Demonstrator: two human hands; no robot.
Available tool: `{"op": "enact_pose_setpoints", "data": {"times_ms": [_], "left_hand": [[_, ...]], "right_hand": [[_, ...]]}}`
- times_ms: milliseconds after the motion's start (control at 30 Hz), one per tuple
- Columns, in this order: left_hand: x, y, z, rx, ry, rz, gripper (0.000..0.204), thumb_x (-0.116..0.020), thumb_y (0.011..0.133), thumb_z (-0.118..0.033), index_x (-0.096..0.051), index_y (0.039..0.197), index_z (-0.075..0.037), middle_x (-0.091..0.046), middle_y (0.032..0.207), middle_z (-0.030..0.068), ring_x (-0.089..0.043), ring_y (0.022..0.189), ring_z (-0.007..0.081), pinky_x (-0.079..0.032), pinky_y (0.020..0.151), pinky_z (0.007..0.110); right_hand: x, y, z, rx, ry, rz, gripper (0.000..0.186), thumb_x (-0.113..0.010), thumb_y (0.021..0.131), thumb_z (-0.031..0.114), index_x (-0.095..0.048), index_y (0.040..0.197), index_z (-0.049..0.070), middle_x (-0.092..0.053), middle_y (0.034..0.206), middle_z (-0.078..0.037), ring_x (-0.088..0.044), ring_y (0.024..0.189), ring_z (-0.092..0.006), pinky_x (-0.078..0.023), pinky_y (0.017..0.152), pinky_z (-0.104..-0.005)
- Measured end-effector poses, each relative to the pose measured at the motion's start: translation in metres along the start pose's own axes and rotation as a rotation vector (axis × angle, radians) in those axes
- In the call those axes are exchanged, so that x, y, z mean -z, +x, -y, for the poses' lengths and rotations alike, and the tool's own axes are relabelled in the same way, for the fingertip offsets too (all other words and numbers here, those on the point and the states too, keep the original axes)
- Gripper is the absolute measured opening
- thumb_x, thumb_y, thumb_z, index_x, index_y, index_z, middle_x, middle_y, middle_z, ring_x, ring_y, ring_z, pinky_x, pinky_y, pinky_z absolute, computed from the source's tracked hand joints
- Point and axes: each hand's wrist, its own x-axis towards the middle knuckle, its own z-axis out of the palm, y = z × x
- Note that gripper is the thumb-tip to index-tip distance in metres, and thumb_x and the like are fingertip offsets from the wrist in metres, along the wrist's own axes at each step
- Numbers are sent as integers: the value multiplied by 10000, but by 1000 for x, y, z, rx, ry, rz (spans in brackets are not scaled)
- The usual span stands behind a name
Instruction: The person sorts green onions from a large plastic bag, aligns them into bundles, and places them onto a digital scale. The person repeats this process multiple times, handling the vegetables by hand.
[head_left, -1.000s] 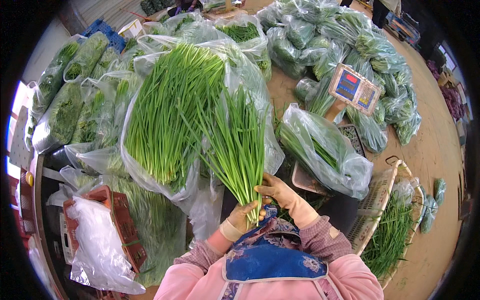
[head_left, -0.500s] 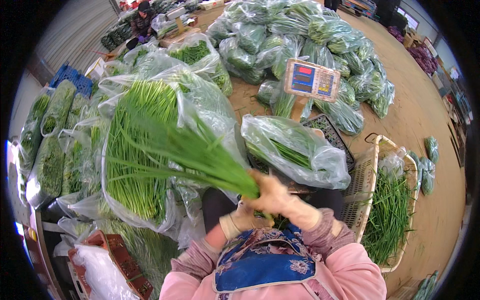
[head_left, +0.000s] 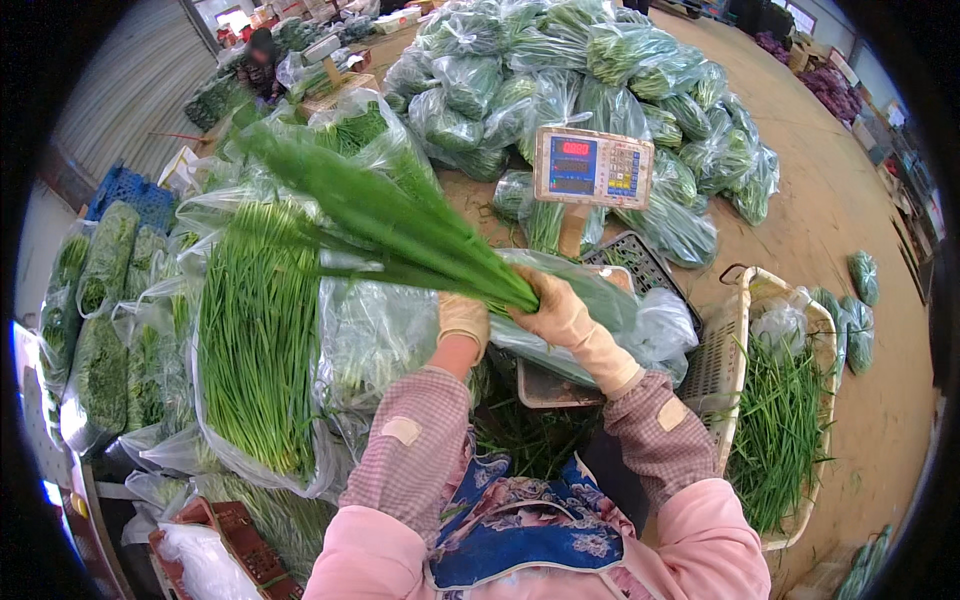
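My right hand point(head_left: 562, 312), in a cream glove, is closed round the base of a bunch of green chives point(head_left: 430, 230), whose leaves fan out up and to the left. My left hand point(head_left: 463, 320), gloved too, is beneath the leaves near the clear plastic bag; its fingers are hidden. Below the chives, a clear bag point(head_left: 655, 335) with greens inside lies across the scale's tray point(head_left: 550, 388). Behind it stands the scale's display point(head_left: 592, 168), lit with red digits. To the left, a large open plastic bag holds loose chives point(head_left: 262, 350).
At the right stands a cream plastic basket point(head_left: 745, 345) with loose green leaves. A black crate point(head_left: 655, 280) sits behind the scale. Bagged greens point(head_left: 560, 60) are heaped at the back. A reddish-brown crate point(head_left: 235, 545) is at lower left. Another person point(head_left: 262, 68) is far left.
The bunch has moved up and away from my lap, its leaves swinging upward. Both arms reach farther forward, and my hands are farther apart. The display's red digits now show clearly.
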Motion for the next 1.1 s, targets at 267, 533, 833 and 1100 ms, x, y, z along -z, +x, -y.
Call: {"op": "enact_pose_setpoints", "data": {"times_ms": [267,533,833,1100], "left_hand": [[-12,-12,41,270,-292,244,408,-415,888,-278,-417,1248,-87,-432,1237,167,-465,1112,329,-315,974,431],[-18,-10,53,36,38,-83,565,-377,895,-259,-198,1393,-60,-181,1443,163,-439,1137,421,-316,978,506],[49,22,35,213,120,425,723,-486,771,-23,-181,1405,-191,-146,1467,98,-605,840,250,-497,608,420],[127,-67,45,165,-353,-63,550,-541,814,-281,-377,1296,-72,-387,1314,179,-449,1140,321,-365,953,404]], "right_hand": [[-8,17,18,363,-269,141,495,-645,643,105,-543,1126,129,-600,806,-131,-573,770,-327,-447,691,-417],[1,-20,-71,-43,-397,280,487,-586,715,80,-493,1191,125,-606,948,-156,-579,896,-329,-467,770,-410],[118,-79,12,-385,-1194,523,191,-528,790,188,-576,944,87,-589,880,-119,-589,844,-271,-475,742,-382],[77,-145,-168,-919,-990,560,717,-577,728,177,-258,1356,43,-451,1261,-218,-457,1154,-339,-389,958,-380]]}}
